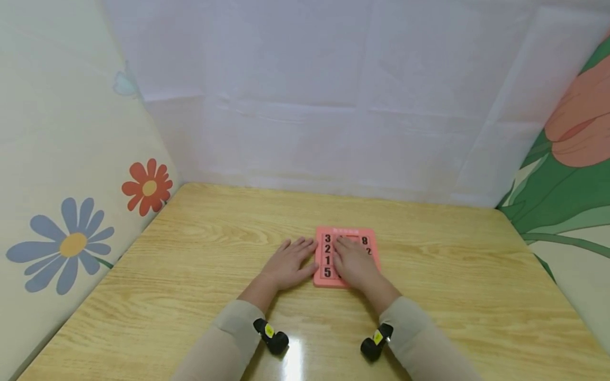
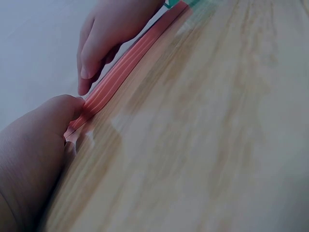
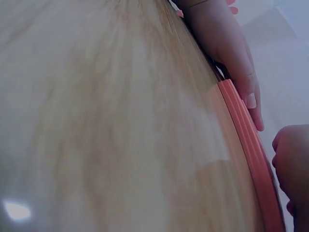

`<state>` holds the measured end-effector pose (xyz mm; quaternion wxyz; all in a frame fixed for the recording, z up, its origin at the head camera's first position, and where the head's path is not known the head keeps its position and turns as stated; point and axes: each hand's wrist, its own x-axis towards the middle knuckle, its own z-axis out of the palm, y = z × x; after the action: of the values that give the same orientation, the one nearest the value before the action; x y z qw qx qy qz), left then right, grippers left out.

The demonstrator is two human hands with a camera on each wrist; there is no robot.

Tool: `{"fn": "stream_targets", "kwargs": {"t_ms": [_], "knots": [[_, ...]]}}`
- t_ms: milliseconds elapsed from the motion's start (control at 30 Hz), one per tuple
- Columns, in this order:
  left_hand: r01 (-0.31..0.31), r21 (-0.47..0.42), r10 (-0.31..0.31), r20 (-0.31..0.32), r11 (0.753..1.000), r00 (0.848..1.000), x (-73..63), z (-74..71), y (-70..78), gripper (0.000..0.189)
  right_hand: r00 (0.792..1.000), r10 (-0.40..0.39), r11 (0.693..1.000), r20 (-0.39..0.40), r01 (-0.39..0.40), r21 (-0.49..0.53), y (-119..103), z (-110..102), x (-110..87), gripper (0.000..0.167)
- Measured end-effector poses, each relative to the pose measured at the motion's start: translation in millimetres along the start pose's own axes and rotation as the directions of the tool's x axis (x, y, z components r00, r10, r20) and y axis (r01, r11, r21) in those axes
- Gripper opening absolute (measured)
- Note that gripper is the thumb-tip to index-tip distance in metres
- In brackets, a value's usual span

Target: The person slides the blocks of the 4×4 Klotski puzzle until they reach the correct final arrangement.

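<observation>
A pink sliding number puzzle [image 1: 324, 283] lies flat on the table, black numerals on its tiles. Down its left column I read 3, 2, 1 and 5; an 8 and a 2 show at the right. My left hand [image 1: 288, 264] rests along the puzzle's left side, fingers extended, with the thumb against the edge. Over the middle columns lies my right hand [image 1: 355, 262], its fingertips on the tiles and several numerals hidden beneath it. The left wrist view shows the puzzle's ridged side [image 2: 126, 63] beside the left thumb. From the right wrist, the right hand [image 3: 297, 164] appears above the board.
The wood-grain table [image 1: 452, 275] extends around the puzzle on all sides. A white cloth [image 1: 295, 106] hangs behind its far edge. Flower-printed panels stand at the left [image 1: 52, 159] and the right [image 1: 576, 201]. Small black cameras are strapped to both wrists.
</observation>
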<state>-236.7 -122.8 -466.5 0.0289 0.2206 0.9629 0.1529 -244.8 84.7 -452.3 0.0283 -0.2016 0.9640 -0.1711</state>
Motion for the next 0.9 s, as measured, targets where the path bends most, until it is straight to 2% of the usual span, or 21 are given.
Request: {"fn": "stream_targets", "kwargs": {"t_ms": [400, 900], "knots": [[-0.016, 0.002, 0.016, -0.004, 1.0, 1.0, -1.3, -1.9, 0.2, 0.065, 1.0, 0.023, 1.0, -0.003, -0.023, 0.003, -8.4, 7.1, 13.2, 0.05], [-0.005, 0.001, 0.005, -0.004, 1.0, 1.0, -1.0, -1.7, 2.4, 0.065, 1.0, 0.01, 1.0, -0.022, -0.01, -0.007, -0.7, 1.8, 6.6, 0.049]]}}
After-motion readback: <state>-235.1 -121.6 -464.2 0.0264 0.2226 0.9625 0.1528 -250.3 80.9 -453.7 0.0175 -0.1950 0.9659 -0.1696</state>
